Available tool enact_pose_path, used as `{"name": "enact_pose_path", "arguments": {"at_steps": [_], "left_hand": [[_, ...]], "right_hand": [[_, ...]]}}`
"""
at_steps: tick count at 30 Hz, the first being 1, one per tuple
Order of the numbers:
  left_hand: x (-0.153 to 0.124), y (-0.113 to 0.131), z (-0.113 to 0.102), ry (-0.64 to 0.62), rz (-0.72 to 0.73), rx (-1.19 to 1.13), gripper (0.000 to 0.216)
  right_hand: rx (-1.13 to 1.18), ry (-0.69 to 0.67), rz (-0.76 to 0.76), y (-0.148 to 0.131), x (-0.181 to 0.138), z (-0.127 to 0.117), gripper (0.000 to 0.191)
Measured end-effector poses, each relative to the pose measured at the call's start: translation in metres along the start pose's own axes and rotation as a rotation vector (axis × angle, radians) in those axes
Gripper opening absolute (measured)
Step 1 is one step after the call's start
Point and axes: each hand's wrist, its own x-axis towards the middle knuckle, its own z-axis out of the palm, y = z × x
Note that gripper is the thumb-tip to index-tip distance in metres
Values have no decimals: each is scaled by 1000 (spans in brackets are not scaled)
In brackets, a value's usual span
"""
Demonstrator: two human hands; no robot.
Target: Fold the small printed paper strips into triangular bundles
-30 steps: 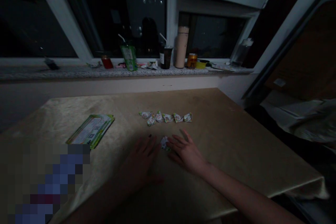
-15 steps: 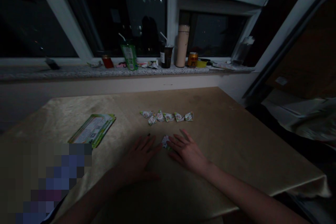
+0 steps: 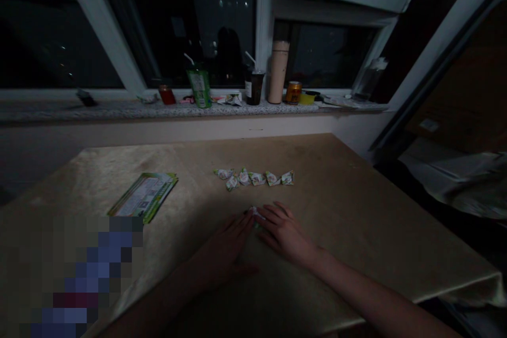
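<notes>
A small wrapped candy (image 3: 255, 214) in a white and green wrapper lies on the table, mostly covered by fingertips. My left hand (image 3: 228, 247) rests flat to its left, fingers stretched out and the tips touching the wrapper. From the right, my right hand (image 3: 285, 232) lays its extended fingers over the candy's other side. Neither hand closes around it. Farther back, several similar wrapped candies (image 3: 257, 178) form a rough row. To the left lies a flat green and white packet (image 3: 142, 196).
A shiny tan cloth (image 3: 317, 158) covers the table. Along the granite windowsill (image 3: 222, 111) stand a green cup (image 3: 200, 87), a dark cup (image 3: 254, 87), a tall pinkish bottle (image 3: 278, 73), an orange can (image 3: 293, 93) and a red jar (image 3: 167, 95). The lower left is pixelated.
My left hand has moved right, so its fingertips now meet the candy beside my right fingers. The candy is more covered than before. The view has shifted slightly.
</notes>
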Motion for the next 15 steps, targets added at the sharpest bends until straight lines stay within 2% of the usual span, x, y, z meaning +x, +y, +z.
{"name": "enact_pose_path", "arguments": {"at_steps": [6,15], "left_hand": [[1,3,3,19,-38,30,93],[-1,3,1,50,-50,83,81]], "right_hand": [[-17,3,-4,0,2,-2,37],[-27,-1,-29,-3,6,-3,37]]}}
